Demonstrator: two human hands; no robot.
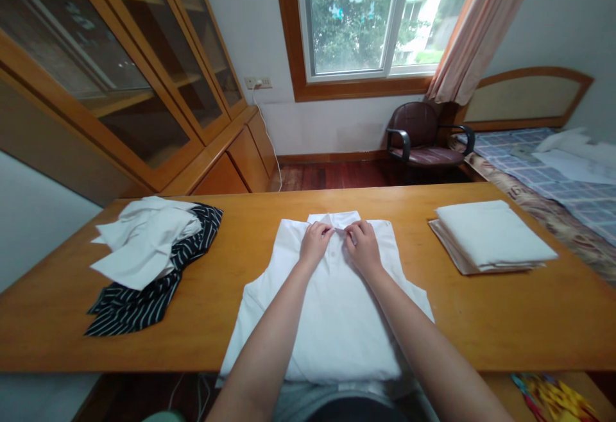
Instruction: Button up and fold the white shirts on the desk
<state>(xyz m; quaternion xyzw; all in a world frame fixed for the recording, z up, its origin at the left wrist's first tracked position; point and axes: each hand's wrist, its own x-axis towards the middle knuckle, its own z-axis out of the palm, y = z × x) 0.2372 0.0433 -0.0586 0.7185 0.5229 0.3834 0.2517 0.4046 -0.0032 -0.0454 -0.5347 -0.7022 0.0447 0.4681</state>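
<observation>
A white shirt [332,319] lies spread front side up on the wooden table, its collar toward the far edge and its lower part reaching the near edge. My left hand [316,242] pinches the left side of the shirt's collar near the top of the button placket. Opposite it, my right hand [362,245] pinches the right side of the collar. The fingertips of both hands are close together, with a small gap between them. A button shows on the placket just below. My forearms cover part of the shirt's sides.
On the wooden table [481,319], crumpled white cloth [149,236] rests over a black-and-white striped cloth [139,310] at left. A folded white cloth stack [491,236] lies at right. Beyond are a glass-doored cabinet [202,133], an office chair [423,130] and a bed [543,172].
</observation>
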